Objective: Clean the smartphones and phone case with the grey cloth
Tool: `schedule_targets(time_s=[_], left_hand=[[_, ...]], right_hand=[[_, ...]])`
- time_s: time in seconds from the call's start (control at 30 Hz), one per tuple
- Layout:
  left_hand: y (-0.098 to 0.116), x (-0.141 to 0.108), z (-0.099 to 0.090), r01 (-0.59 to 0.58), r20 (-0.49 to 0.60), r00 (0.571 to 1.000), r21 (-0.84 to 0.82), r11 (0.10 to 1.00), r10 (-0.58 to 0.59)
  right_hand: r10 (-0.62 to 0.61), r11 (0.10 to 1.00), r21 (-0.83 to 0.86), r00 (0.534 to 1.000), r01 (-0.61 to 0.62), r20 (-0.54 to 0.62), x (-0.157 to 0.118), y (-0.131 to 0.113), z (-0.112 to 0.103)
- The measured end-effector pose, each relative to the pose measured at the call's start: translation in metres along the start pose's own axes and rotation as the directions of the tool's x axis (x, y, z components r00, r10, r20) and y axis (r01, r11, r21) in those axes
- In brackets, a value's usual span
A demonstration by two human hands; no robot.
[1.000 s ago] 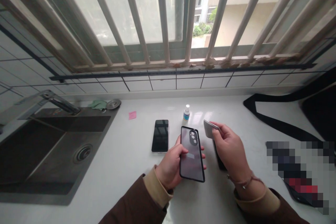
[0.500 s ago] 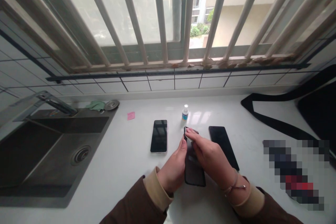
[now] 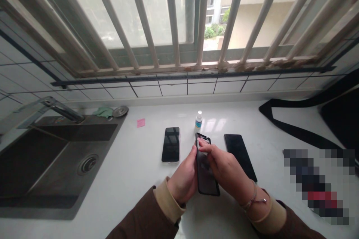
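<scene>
A dark, translucent phone case (image 3: 206, 181) with a black rim is held upright in the middle, above the white counter. My left hand (image 3: 185, 175) grips its left edge, thumb along the side. My right hand (image 3: 224, 162) lies over its upper right part, fingertips bent onto the surface near the top, where something small and whitish shows under them; I cannot make out what it is. Left of my hands lies a phone (image 3: 171, 145), screen up. A black phone (image 3: 239, 155) lies to the right, partly behind my right wrist. A small white-capped bottle (image 3: 198, 120) stands just beyond the case.
A sink (image 3: 56, 171) with a faucet (image 3: 63, 110) is at the left, a green cloth (image 3: 103, 112) and metal strainer (image 3: 120, 111) at its back edge. A pink note (image 3: 140, 123) lies nearby. At the right are a black strap (image 3: 297, 130) and a pixelated object (image 3: 316, 186).
My right fingertips have bent and shifted slightly down on the case, showing more of its top edge. The case has risen slightly in view.
</scene>
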State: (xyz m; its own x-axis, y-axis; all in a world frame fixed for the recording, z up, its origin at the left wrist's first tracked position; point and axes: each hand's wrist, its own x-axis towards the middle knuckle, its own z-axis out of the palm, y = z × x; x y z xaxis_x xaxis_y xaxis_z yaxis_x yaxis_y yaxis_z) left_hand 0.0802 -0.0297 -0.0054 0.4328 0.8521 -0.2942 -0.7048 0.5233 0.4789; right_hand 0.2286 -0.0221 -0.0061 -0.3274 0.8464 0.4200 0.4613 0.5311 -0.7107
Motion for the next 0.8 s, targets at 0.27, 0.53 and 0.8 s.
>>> schedule_targets(time_s=[0.27,0.53,0.8], left_hand=[[0.007,0.004,-0.010,0.114,-0.111,0.987,0.009,0.993,-0.113],[0.005,0.001,-0.008,0.182,-0.200,0.967,0.100,0.978,-0.159],[0.008,0.003,-0.006,0.162,-0.201,0.968,0.044,0.986,-0.150]], right_hand=[[0.378,0.896,0.251,0.926,-0.366,0.003,-0.004,0.001,-0.007],[0.683,0.525,0.718,0.730,-0.458,-0.034,0.003,0.026,-0.008],[0.678,0.325,0.774,0.704,-0.543,0.210,0.007,0.021,-0.014]])
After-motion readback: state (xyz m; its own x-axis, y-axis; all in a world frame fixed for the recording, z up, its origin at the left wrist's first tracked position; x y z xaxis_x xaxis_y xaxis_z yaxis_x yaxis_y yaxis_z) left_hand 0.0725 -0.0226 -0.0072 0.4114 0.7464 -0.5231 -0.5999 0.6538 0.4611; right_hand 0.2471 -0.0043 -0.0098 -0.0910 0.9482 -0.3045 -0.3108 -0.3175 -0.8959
